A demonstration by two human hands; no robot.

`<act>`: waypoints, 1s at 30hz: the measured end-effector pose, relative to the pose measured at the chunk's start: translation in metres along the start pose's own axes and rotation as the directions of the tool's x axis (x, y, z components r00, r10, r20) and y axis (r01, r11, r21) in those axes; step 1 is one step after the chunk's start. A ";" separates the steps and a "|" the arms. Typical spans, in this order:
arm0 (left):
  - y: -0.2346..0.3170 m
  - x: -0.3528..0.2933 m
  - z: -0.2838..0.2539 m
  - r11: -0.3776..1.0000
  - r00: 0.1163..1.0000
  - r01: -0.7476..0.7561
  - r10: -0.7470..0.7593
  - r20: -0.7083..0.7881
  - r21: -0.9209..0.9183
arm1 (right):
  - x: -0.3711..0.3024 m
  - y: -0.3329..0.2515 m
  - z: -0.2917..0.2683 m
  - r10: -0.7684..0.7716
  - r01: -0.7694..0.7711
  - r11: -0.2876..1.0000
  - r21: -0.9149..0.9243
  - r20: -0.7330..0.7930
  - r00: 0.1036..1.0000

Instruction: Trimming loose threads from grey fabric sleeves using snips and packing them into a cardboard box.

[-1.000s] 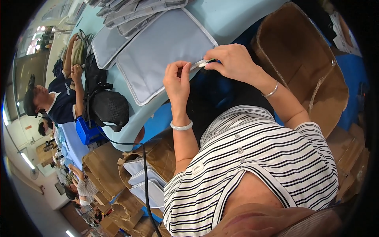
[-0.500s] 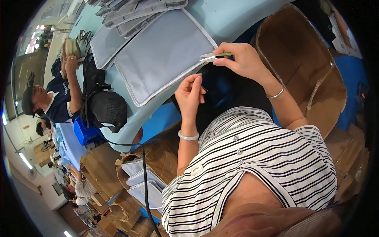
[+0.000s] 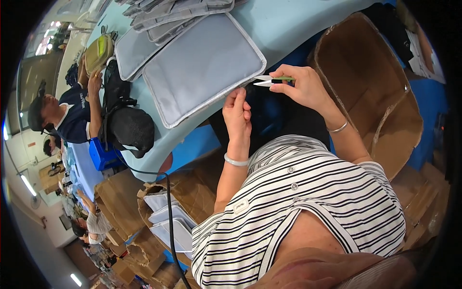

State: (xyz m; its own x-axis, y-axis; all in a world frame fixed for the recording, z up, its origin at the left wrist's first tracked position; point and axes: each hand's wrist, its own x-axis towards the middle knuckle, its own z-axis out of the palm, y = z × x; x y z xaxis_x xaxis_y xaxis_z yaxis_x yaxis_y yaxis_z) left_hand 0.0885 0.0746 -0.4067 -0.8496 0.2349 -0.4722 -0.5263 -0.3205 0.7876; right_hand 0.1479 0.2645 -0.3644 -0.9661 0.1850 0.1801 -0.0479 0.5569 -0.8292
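Observation:
A grey fabric panel [image 3: 202, 67] with a pale bound edge lies on the light blue table. My right hand [image 3: 308, 89] is closed on a pair of thread snips [image 3: 263, 81] with a green handle; their two blades are apart and point left, close to the panel's near right corner. At the panel's near edge is my left hand [image 3: 237, 113], its thumb and forefinger pinched together. Whatever sits in that pinch, if anything, is too small to make out.
Several grey panels [image 3: 178, 17] are piled at the back of the table [image 3: 288, 24]. A black mesh item [image 3: 132, 127] lies at its left end. An open cardboard box [image 3: 361, 62] stands to the right. Another box holds grey panels [image 3: 175, 231]. A black cable [image 3: 171, 212] hangs nearby. A co-worker [image 3: 67, 113] handles a yellow-green bag [image 3: 98, 50].
My left hand has moved up and right to the panel's edge. My right hand with the snips has shifted slightly right and nearer to me.

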 end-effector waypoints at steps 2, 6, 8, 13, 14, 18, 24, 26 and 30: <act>-0.005 -0.001 -0.007 0.999 1.000 -0.003 0.003 -0.014 0.055 | 0.000 -0.003 0.002 0.006 -0.007 1.000 0.004 0.015 1.000; -0.011 -0.002 -0.016 0.989 0.999 -0.046 0.045 0.009 0.138 | 0.002 -0.004 0.013 0.022 -0.021 1.000 -0.023 0.032 0.999; -0.013 -0.001 -0.020 0.986 0.998 -0.058 0.055 0.024 0.158 | 0.005 -0.006 0.019 0.010 -0.009 0.999 -0.031 0.025 1.000; -0.017 -0.005 -0.020 0.974 0.993 -0.102 0.088 0.079 0.201 | 0.010 -0.011 0.028 -0.027 0.027 0.996 -0.090 0.001 1.000; -0.017 -0.006 -0.021 0.972 0.993 -0.090 0.072 0.092 0.217 | 0.011 -0.012 0.029 -0.026 0.026 0.995 -0.092 0.001 1.000; -0.018 -0.007 -0.024 0.963 0.989 -0.106 0.075 0.131 0.248 | 0.013 -0.012 0.032 -0.038 0.038 0.995 -0.095 0.001 0.999; -0.018 -0.006 -0.023 0.962 0.988 -0.097 0.063 0.140 0.254 | 0.015 -0.015 0.032 -0.032 0.031 0.992 -0.120 -0.010 0.999; -0.020 -0.005 -0.025 0.965 0.987 -0.104 0.070 0.146 0.241 | 0.017 -0.020 0.031 -0.020 0.020 0.991 -0.130 -0.002 1.000; -0.019 -0.006 -0.026 0.967 0.983 -0.114 0.077 0.168 0.227 | 0.015 -0.020 0.028 0.007 -0.003 0.986 -0.169 0.024 1.000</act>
State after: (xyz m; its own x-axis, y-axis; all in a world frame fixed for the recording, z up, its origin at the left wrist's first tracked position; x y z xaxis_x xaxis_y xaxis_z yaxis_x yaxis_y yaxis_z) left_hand 0.1030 0.0556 -0.4293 -0.8696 0.3605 -0.3372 -0.4044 -0.1286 0.9055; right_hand 0.1274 0.2330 -0.3601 -0.9721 0.1696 0.1620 -0.0017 0.6856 -0.7280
